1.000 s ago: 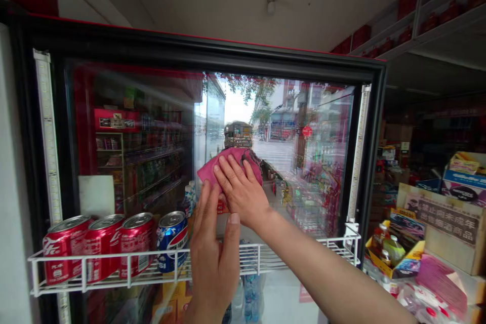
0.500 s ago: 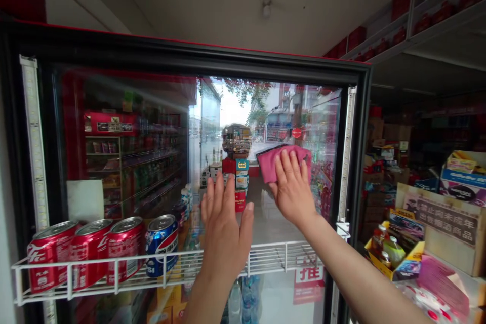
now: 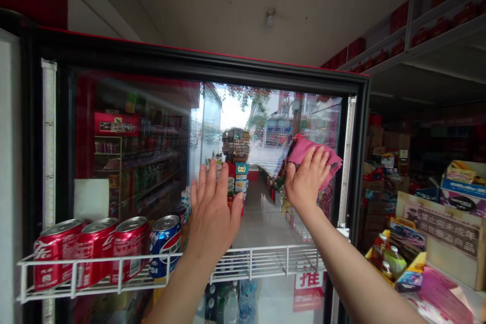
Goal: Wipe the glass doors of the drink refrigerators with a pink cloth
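My right hand (image 3: 308, 179) presses a pink cloth (image 3: 317, 154) flat against the door's glass pane (image 3: 159, 106), near its right side. The fingers lie over the cloth, and a dark edge shows along its border. My left hand (image 3: 214, 202) is raised in front of the pane with fingers spread and nothing in it; whether it touches the glass I cannot tell. Below the hands runs a white wire rack (image 3: 266, 262). Red cans (image 3: 96, 253) stand at its left end, beside a blue Pepsi can (image 3: 165, 243).
A black door frame (image 3: 197, 58) surrounds the glass, with light strips (image 3: 348, 162) down its sides. To the right are a yellow display box (image 3: 404, 263) of small bottles and a cardboard sign (image 3: 442, 225). Reflections of a street and shelves cross the pane.
My right hand has slid the pink cloth to the right across the glass, turning it at an angle. My left hand has shifted slightly left. The view has moved a little.
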The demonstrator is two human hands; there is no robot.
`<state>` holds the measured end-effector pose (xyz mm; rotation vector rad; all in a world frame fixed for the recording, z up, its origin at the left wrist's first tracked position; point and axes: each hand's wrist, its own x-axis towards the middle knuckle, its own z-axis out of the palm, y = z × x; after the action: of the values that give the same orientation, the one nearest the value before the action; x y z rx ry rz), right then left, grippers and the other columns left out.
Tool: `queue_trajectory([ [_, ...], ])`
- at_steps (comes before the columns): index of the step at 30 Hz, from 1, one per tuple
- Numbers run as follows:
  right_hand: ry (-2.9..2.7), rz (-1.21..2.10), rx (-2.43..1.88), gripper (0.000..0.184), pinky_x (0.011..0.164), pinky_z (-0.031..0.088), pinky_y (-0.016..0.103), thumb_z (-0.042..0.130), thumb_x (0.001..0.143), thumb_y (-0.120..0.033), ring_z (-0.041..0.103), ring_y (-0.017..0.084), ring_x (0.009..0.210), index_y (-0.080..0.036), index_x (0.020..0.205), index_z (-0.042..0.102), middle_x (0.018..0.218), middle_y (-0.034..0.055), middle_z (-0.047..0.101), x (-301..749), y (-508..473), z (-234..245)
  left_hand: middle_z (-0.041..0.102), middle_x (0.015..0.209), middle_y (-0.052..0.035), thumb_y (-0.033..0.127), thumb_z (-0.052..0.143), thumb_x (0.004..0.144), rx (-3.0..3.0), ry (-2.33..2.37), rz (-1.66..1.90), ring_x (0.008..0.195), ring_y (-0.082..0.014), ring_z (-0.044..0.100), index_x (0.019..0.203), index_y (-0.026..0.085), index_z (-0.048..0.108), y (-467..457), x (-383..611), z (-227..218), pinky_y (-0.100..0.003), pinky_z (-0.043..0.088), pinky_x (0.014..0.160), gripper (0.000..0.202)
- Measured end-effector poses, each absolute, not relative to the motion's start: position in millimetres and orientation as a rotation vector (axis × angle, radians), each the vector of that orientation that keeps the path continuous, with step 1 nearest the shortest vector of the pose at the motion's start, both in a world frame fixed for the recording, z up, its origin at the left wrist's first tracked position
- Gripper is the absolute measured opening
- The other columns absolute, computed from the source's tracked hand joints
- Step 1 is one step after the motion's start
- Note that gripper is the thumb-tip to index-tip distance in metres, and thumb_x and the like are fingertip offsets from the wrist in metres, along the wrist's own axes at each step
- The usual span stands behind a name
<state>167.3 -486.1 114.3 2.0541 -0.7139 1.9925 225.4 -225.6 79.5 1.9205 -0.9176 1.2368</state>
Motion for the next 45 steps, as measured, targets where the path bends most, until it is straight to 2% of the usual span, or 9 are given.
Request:
queue_trajectory([
  [6,-0.476,1.85,2.188,0.085,0.134,0.016,0.072,0.051,0.108,-0.041,0.005,0.043,0.172,-0.006,0.178,0.016,0.184,0.0263,0.017,200,-415,131,0.024,0.184,-0.0193,0.044,0.048,0.112,1.898,-0.895,1.267,0.172,-0.0404,0.019,0.176,0.019,0.027,-211,230,77,-0.071,0.026,0.134,0.072],
  [10,-0.198,1.689,2.321,0.077,0.137,0.009,0.07,0.054,0.109,-0.038,0.002,0.04,0.173,-0.012,0.177,0.026,0.186,0.0206,0.012,224,-367,136,0.022,0.185,-0.0189,0.043,0.046,0.112,1.919,-0.881,1.253,0.172,-0.0397,0.019,0.176,0.019,0.027,-204,231,75,-0.069,0.025,0.135,0.071],
  [14,0.109,1.489,2.356,0.066,0.139,0.012,0.066,0.045,0.115,-0.037,0.008,0.033,0.174,-0.022,0.177,0.029,0.187,0.0116,0.013,245,-335,141,0.027,0.183,-0.0214,0.042,0.046,0.112,1.915,-0.857,1.268,0.172,-0.0402,0.02,0.175,0.016,0.03,-203,234,77,-0.069,0.025,0.135,0.07],
  [16,0.208,1.422,2.336,0.065,0.139,0.015,0.064,0.042,0.116,-0.038,0.009,0.032,0.174,-0.023,0.177,0.027,0.187,0.0102,0.012,249,-331,144,0.029,0.182,-0.022,0.041,0.045,0.112,1.909,-0.847,1.279,0.172,-0.0403,0.021,0.176,0.016,0.028,-206,235,81,-0.069,0.026,0.134,0.071],
  [22,0.338,1.354,2.263,0.069,0.14,0.017,0.063,0.044,0.115,-0.04,0.008,0.031,0.174,-0.017,0.177,0.025,0.186,0.0121,0.011,227,-362,153,0.028,0.183,-0.0216,0.042,0.043,0.113,1.876,-0.885,1.296,0.172,-0.0392,0.022,0.178,0.018,0.023,-220,233,96,-0.069,0.025,0.135,0.072],
  [27,0.264,1.394,2.301,0.077,0.14,0.011,0.062,0.056,0.111,-0.046,0.008,0.034,0.174,-0.016,0.177,0.027,0.186,0.0131,0.013,201,-397,158,0.026,0.183,-0.022,0.04,0.045,0.113,1.862,-0.942,1.327,0.172,-0.0396,0.021,0.177,0.018,0.025,-234,226,99,-0.069,0.026,0.135,0.071],
  [34,0.046,1.504,2.264,0.08,0.14,0.006,0.061,0.058,0.11,-0.044,0.006,0.034,0.174,-0.016,0.177,0.025,0.186,0.0145,0.015,171,-451,164,0.025,0.184,-0.0216,0.041,0.046,0.113,1.868,-0.982,1.352,0.172,-0.0397,0.02,0.177,0.019,0.024,-248,215,109,-0.07,0.026,0.134,0.071],
  [40,-0.189,1.608,2.224,0.079,0.139,0.01,0.063,0.052,0.11,-0.042,0.009,0.035,0.174,-0.014,0.178,0.023,0.186,0.016,0.017,140,-500,174,0.024,0.184,-0.0199,0.043,0.047,0.113,1.879,-1.004,1.362,0.172,-0.0387,0.019,0.177,0.02,0.024,-249,212,114,-0.07,0.025,0.135,0.072],
  [45,-0.424,1.824,2.139,0.081,0.136,0.019,0.066,0.046,0.11,-0.046,0.014,0.039,0.172,-0.008,0.177,0.021,0.184,0.0223,0.021,131,-530,180,0.025,0.184,-0.0188,0.043,0.048,0.112,1.895,-0.982,1.376,0.172,-0.0385,0.018,0.178,0.022,0.021,-237,219,115,-0.069,0.023,0.136,0.074],
])
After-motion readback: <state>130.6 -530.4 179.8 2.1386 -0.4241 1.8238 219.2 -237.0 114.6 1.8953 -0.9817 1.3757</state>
